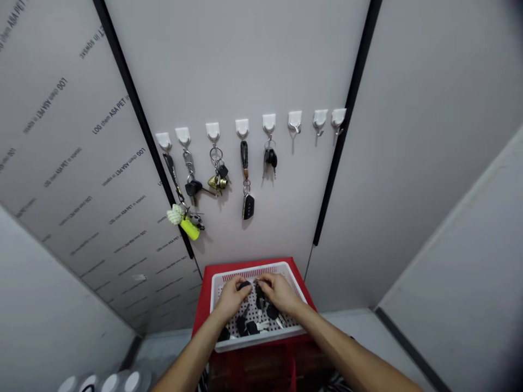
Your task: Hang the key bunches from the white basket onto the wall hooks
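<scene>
Both hands are inside a white slotted plastic basket (238,343). My left hand (232,295) pinches a black-headed key (244,285) near the far side; most of it is hidden by the fingers. Close beside it, my right hand (278,292) has thumb and fingertips closed on the top of a bunch of keys (260,296) with black heads, which hangs down into the basket. Below the hands lie more black-headed keys (252,327) with silver blades, and another set (274,312) sits under my right wrist.
The basket stands on a red stand (200,313) against the wall. Above, several white hooks form a row; key sets such as a braided strap with a car key (248,207) hang there, while three hooks at right, including one (295,121), hold nothing. White-lidded containers (110,383) stand lower left.
</scene>
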`<state>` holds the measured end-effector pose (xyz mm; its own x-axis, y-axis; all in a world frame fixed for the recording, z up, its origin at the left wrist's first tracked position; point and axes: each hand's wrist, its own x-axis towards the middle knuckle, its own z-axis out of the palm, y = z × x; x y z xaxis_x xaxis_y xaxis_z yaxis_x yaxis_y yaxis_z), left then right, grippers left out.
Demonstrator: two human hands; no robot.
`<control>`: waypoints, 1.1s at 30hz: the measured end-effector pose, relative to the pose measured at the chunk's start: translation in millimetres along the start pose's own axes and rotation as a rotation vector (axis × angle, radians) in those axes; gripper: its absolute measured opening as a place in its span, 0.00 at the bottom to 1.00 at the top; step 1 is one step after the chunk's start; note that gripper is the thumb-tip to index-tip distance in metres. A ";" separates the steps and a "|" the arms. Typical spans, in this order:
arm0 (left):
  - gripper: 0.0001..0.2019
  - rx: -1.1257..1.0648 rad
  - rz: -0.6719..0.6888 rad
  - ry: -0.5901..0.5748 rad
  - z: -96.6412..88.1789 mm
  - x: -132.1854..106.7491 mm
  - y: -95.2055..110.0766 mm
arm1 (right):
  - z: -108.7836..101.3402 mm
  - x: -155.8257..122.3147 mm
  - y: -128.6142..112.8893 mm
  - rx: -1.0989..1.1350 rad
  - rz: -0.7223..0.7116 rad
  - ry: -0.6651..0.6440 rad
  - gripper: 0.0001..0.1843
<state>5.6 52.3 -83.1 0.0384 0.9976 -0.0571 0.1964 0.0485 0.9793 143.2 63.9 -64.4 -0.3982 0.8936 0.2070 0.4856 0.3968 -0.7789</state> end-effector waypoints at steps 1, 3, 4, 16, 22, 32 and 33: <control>0.05 0.003 -0.003 0.003 0.1 -0.2 -0.7 | -0.2 -0.3 -0.4 0.009 0.012 0.000 0.13; 0.04 0.004 0.011 0.004 0.1 -1.4 0.4 | -1.1 -0.7 -0.9 0.028 0.016 -0.002 0.13; 0.04 0.001 0.032 0.000 0.0 -2.1 2.9 | -2.4 -0.3 -1.4 0.029 0.010 0.004 0.13; 0.10 0.131 0.427 -0.039 16.0 21.0 103.7 | -92.9 36.5 -61.7 0.174 -0.096 0.168 0.09; 0.17 0.289 0.674 0.165 27.3 27.6 172.5 | -142.2 59.7 -97.8 0.372 -0.123 0.440 0.10; 0.23 0.512 0.800 0.242 32.5 36.2 251.7 | -193.6 94.1 -135.5 0.472 -0.225 0.752 0.10; 0.23 0.530 0.807 0.249 33.5 35.9 257.9 | -196.7 97.3 -138.4 0.473 -0.227 0.778 0.10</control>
<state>90.5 98.9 160.9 0.1587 0.7070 0.6892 0.6164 -0.6162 0.4902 190.3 137.2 179.9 0.2705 0.7619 0.5885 0.0256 0.6053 -0.7956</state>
